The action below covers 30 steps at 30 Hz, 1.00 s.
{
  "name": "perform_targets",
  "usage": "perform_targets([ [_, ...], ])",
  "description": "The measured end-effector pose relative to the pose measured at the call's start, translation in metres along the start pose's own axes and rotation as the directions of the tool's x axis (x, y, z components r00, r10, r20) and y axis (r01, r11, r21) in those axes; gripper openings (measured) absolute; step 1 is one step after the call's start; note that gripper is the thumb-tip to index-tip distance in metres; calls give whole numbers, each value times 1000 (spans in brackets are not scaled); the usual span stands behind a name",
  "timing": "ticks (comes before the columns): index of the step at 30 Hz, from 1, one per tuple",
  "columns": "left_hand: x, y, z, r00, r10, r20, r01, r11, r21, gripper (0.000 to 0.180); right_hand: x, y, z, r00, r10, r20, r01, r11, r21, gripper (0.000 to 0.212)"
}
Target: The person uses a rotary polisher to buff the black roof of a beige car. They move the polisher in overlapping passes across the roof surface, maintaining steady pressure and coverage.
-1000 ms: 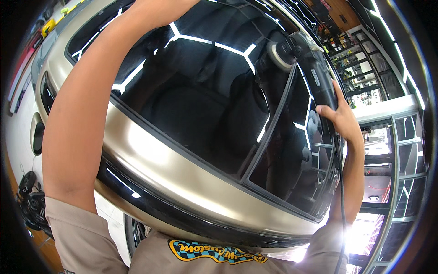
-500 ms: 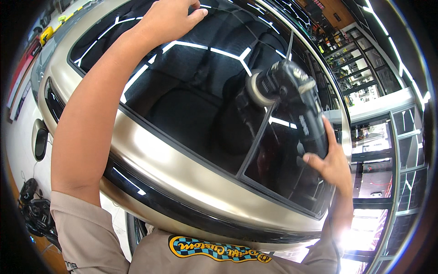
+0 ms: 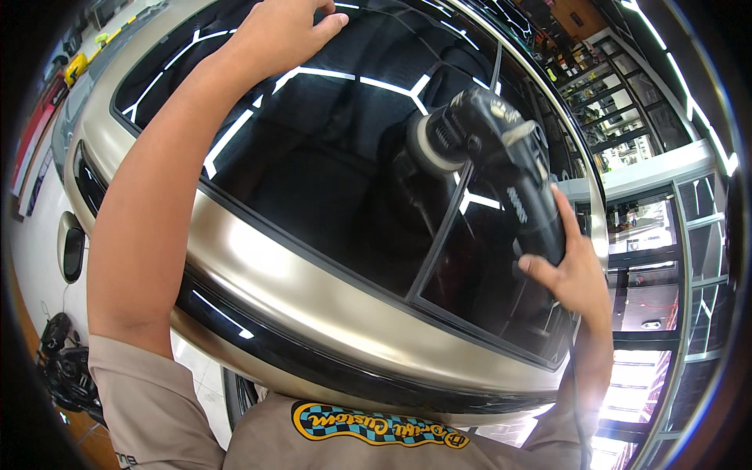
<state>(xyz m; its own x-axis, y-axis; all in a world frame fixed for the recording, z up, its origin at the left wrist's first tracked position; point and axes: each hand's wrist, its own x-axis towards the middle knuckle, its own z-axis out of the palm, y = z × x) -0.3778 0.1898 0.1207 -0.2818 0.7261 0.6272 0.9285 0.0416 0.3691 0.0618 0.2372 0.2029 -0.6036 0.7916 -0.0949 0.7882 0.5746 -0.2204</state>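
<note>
My right hand (image 3: pixel 576 274) is closed around the body of a black car polisher (image 3: pixel 517 188), near its rear end. The polisher's pale round pad (image 3: pixel 431 146) rests at or very near the glossy black roof (image 3: pixel 313 196) of a car, beside a panel seam; exact contact is hard to tell. My left hand (image 3: pixel 286 35) reaches over the far left part of the roof at the upper edge of the picture. Its thumb stands apart from a partly visible finger, and nothing shows held there; the other fingers are cut off. A power cord (image 3: pixel 576 392) trails down along my right arm.
Gold bodywork (image 3: pixel 305 274) frames the roof, with a dark side window (image 3: pixel 235 329) close to my body. A side mirror (image 3: pixel 70 247) juts out at the left. A black motorcycle-like machine (image 3: pixel 63 364) stands lower left. Shelving (image 3: pixel 611 102) and glass doors (image 3: pixel 646 298) line the right.
The polisher's head has shifted slightly left, with my right hand still around its body. My left hand has barely moved; the whole view has tilted a little.
</note>
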Motion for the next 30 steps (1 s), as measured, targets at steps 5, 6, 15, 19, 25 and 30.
perform_targets([
  [5,2,-2,-1,1000,12,1,-12,1000,28,31,37,8,-9,998,52,-25,-53,998,-38,106],
  [6,2,-1,0,1000,6,17,-6,999,40,31,37,8,-9,997,67,-21,-68,997,-34,106],
  [15,-3,-7,15,998,-41,39,39,998,44,35,-28,-13,2,993,-79,83,75,996,53,107],
  [19,-7,-1,29,998,57,27,-57,998,-4,34,-74,-15,11,986,-114,120,113,993,15,105],
  [25,-16,13,33,983,139,119,-131,989,-69,34,-76,-20,-1,975,-169,144,172,985,-7,102],
  [30,-26,-11,30,984,135,117,-127,989,-71,30,-46,-27,11,981,-163,106,158,986,53,103],
])
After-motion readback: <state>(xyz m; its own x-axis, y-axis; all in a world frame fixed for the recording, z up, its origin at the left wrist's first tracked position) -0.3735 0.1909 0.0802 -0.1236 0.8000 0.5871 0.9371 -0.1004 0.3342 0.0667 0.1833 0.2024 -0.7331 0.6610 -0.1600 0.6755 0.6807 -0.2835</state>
